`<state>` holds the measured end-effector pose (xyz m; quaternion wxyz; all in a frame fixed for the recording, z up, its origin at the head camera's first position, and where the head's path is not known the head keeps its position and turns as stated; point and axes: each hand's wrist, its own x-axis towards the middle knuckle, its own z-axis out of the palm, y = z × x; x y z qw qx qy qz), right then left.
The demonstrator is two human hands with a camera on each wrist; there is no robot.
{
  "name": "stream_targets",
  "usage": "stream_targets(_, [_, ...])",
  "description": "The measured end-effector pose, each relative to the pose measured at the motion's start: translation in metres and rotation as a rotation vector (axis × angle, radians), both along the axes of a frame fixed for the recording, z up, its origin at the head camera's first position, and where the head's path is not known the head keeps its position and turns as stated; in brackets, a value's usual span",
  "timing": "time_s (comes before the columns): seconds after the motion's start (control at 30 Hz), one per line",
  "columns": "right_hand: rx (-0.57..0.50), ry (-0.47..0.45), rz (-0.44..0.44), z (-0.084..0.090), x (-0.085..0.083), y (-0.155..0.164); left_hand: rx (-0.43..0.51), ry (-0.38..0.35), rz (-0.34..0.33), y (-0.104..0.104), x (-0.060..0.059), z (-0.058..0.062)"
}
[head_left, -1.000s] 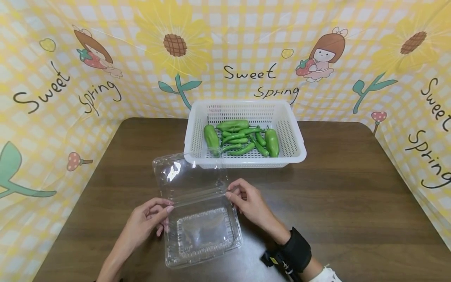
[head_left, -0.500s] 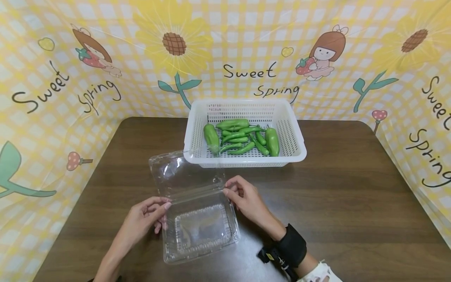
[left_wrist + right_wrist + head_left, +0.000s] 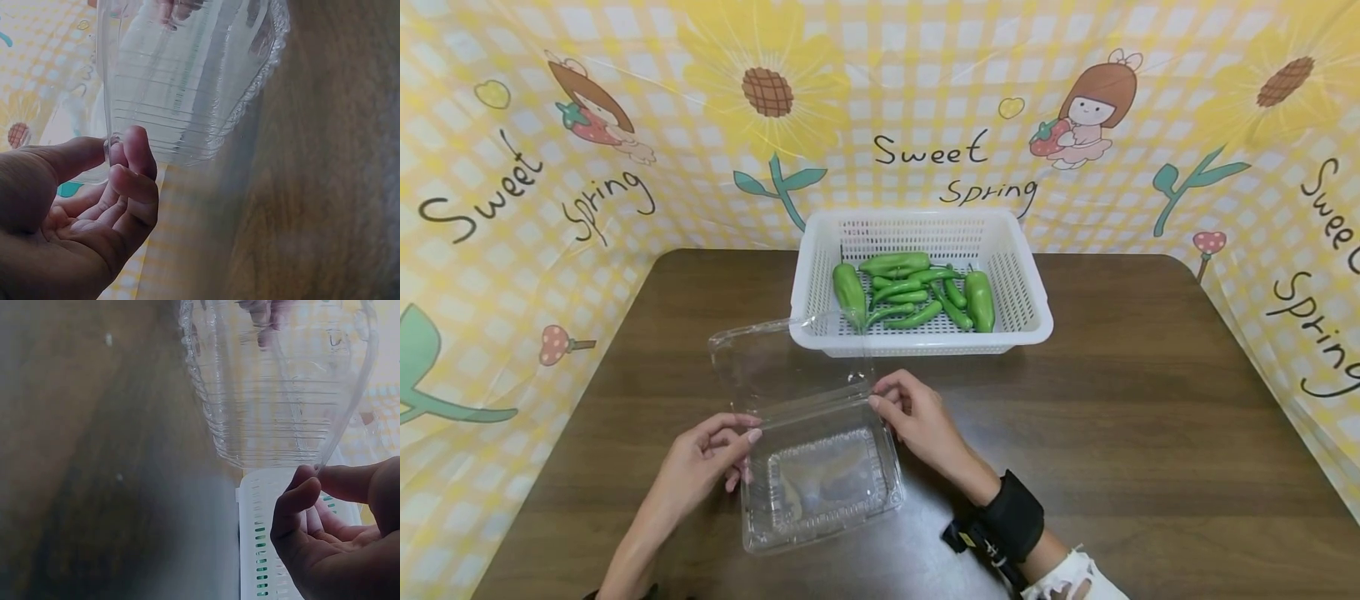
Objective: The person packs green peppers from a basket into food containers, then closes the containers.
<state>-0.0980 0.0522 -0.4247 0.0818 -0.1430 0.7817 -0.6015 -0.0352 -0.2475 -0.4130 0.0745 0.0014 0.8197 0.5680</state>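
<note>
I saw my left hand (image 3: 700,467) pinch the left back corner of the clear box (image 3: 820,487), and my right hand (image 3: 917,421) pinched the right back corner. The box sat open near the front edge of the table (image 3: 1150,433). Its lid (image 3: 775,367) stood up behind. Farther back, by the back edge, a white basket (image 3: 1030,308) held green peppers (image 3: 917,296).

Open clear clamshell box (image 3: 820,475) on table (image 3: 1150,417)

The clear clamshell box (image 3: 187,75) runs off the top edge in both wrist views (table (image 3: 325,187) blurred).
</note>
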Motion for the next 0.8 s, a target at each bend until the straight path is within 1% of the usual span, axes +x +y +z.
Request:
stream_targets(0.13, [0.009, 0.010, 0.000, -0.0011, -0.0026, -0.0024, 0.011, 0.022, 0.008, -0.0012, -0.0012, -0.0027])
stream_targets(0.37, [0.022, 0.028, -0.007, -0.0026, -0.0069, -0.0042, -0.011, 0.043, 0.023, -0.0016, -0.0029, -0.0028])
stream_targets(0.63, [0.030, 0.032, -0.009, -0.0029, -0.0067, -0.0047, 0.007, 0.075, 0.073, 0.0016, -0.0047, -0.0026])
stream_targets(0.8, [0.027, 0.041, -0.003, -0.0030, -0.0051, -0.0043, -0.002, 0.094, 0.114, 0.0030, -0.0048, -0.0044])
